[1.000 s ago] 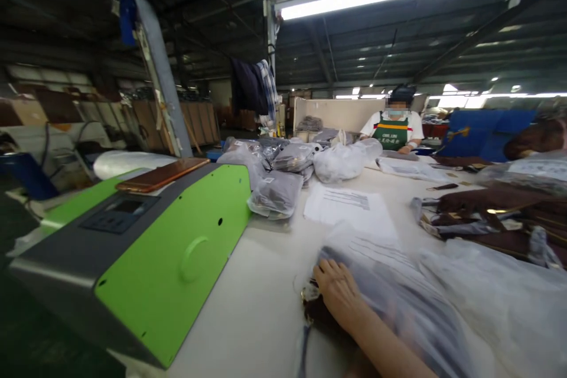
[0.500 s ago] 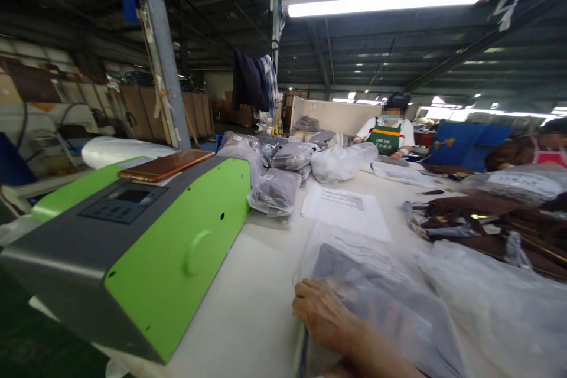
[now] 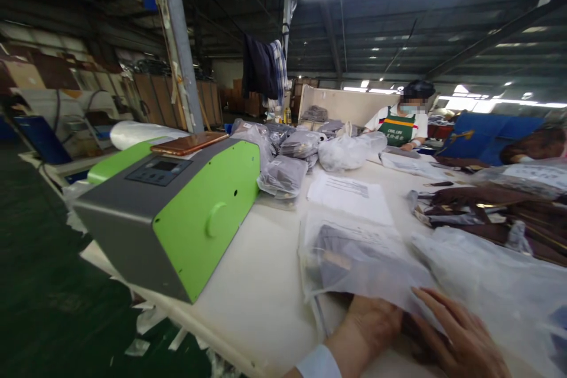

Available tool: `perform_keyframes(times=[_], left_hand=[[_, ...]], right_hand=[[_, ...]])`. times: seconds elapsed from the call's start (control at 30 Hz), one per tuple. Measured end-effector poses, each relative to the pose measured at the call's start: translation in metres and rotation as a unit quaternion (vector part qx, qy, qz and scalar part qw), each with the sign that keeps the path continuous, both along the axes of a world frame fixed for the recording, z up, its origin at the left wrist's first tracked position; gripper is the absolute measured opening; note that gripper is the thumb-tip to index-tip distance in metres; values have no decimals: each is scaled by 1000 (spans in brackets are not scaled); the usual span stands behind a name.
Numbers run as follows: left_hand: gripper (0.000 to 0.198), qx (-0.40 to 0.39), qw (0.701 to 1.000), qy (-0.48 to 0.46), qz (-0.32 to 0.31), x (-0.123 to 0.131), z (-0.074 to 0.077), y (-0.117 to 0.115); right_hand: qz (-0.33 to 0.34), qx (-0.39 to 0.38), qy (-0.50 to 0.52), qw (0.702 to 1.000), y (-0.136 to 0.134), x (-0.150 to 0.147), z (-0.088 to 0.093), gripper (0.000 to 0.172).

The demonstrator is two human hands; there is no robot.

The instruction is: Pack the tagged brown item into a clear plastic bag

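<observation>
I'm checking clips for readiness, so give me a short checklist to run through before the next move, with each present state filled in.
1. Right hand touching the clear bag: ok.
2. Left hand grip confirmed: cannot tell, fingers obscured.
3. Grey item fully inside the bag: cannot tell.
4. Printed sheet on the table: ok.
5. Phone resting on the green-and-grey machine: ok.

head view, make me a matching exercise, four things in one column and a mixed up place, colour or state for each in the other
Things:
1. phone
2. clear bag
3. machine
4. sheet of paper

Descriptions:
A. white, with printed lines
B. green and dark grey
C. lying on top of the machine
D. see-through, grey showing inside

Pairs: 1-C, 2-D, 3-B, 4-A
</observation>
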State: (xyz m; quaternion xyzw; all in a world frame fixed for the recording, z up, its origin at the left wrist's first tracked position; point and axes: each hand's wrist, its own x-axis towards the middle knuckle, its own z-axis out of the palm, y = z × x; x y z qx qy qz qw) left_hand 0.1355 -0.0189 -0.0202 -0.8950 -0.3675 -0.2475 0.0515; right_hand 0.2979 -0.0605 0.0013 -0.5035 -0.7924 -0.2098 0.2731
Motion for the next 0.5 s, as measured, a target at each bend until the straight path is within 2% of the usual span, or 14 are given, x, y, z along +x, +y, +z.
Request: perform_keyframes(times=[0.1, 0.2, 0.3, 0.4, 0.5], left_hand=[[41, 49, 998, 41, -16, -5, -2, 1], [43, 79, 995, 60, -13, -10, -9, 3], [42, 110, 991, 70, -4, -11, -17, 10], [43, 139, 987, 76, 18, -11, -21, 16], [44, 165, 982, 83, 46, -9, -20, 22]], right_hand=[[-118, -33, 150, 981, -19, 31, -29, 44], [-194, -114, 284, 932, -32, 29, -38, 46], [-193, -141, 309, 921, -34, 19, -36, 38], [-183, -129, 312, 923, -35, 14, -35, 36], [-140, -119, 304, 935, -42, 13, -37, 33]])
